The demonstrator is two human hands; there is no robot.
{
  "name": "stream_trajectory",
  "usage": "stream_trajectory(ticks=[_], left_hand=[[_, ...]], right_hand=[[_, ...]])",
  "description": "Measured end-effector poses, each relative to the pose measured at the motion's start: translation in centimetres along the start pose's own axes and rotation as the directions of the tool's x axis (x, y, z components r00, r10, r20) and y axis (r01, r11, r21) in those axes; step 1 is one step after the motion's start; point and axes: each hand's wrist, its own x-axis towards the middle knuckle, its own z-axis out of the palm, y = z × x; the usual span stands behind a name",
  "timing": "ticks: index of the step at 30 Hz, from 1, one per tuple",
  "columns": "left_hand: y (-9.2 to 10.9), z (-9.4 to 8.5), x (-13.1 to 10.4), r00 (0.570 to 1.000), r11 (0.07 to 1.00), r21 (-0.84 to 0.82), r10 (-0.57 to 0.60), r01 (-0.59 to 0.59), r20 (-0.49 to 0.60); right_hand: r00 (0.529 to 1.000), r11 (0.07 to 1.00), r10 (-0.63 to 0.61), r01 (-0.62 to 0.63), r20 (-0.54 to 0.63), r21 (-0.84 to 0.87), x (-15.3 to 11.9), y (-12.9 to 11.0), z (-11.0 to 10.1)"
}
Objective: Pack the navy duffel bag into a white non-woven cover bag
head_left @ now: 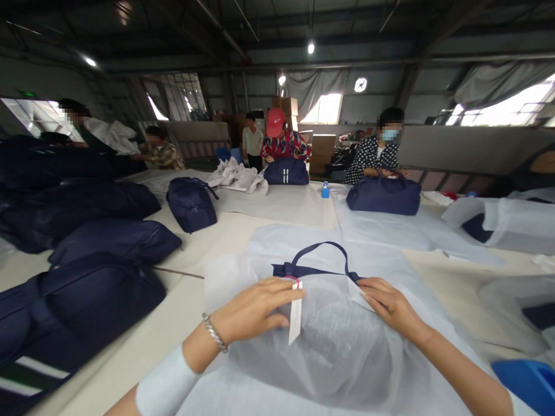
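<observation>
Here we see a bag in a white cover [338, 341] lying near us on the table [173, 318], its one dark handle [318, 254] poking out the far side. Our left hand [255, 309] presses flat on the cover, fingers spread, touching one white tag [295, 320]. Our right hand [388, 303] pinches the cover's edge by the handle. On the left, a stack of dark blue bags [87, 242] crowds the table edge. Far off, three more bags sit near four workers. One blue bin [526, 381] sits near right.
</observation>
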Motion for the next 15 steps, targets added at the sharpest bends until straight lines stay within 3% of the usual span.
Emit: stream_trajectory(ticks=[2,5,7,8,10,11,12,13,15], left_hand=[[-1.3,1.5,-1.5,0.978,0.937,0.342,0.002,0.071,-0.209],[-4.1,3.9,-4.9,0.84,0.757,0.535,-0.032,0.374,-0.542],[-6.0,4.9,-7.1,0.694,0.709,0.428,-0.119,0.56,-0.711],[-6.9,5.1,-8.0,0.605,0.709,0.3,-0.221,0.638,-0.765],[-8.3,5.0,-9.3,0.438,0.696,-0.063,-0.518,0.716,-0.735],[-9.0,4.8,-9.7,0.41,0.67,-0.241,-0.657,0.702,-0.632],[-9.6,4.5,-9.9,0.436,0.638,-0.383,-0.753,0.668,-0.494],[-10.2,4.1,-10.1,0.491,0.602,-0.484,-0.798,0.635,-0.349],[-11.5,3.3,-10.1,0.588,0.55,-0.577,-0.796,0.604,-0.144]], right_hand=[[1.0,1.0,0.001,-0.001,0.006,0.002,-0.2,0.2,0.1],[1.0,1.0,0.0,0.0,0.015,0.006,-0.6,0.5,0.3],[1.0,1.0,-0.003,0.003,0.018,0.005,-0.8,0.7,0.4],[1.0,1.0,-0.005,0.005,0.018,0.003,-0.9,0.8,0.5],[1.0,1.0,-0.011,0.011,0.015,-0.002,-1.0,0.9,0.5],[1.0,1.0,-0.015,0.015,0.014,-0.005,-1.0,1.0,0.5],[1.0,1.0,-0.019,0.019,0.012,-0.011,-1.0,1.0,0.5],[1.0,1.0,-0.022,0.023,0.011,-0.018,-1.0,1.1,0.5],[0.999,0.999,-0.03,0.03,0.014,-0.035,-1.0,1.2,0.5]])
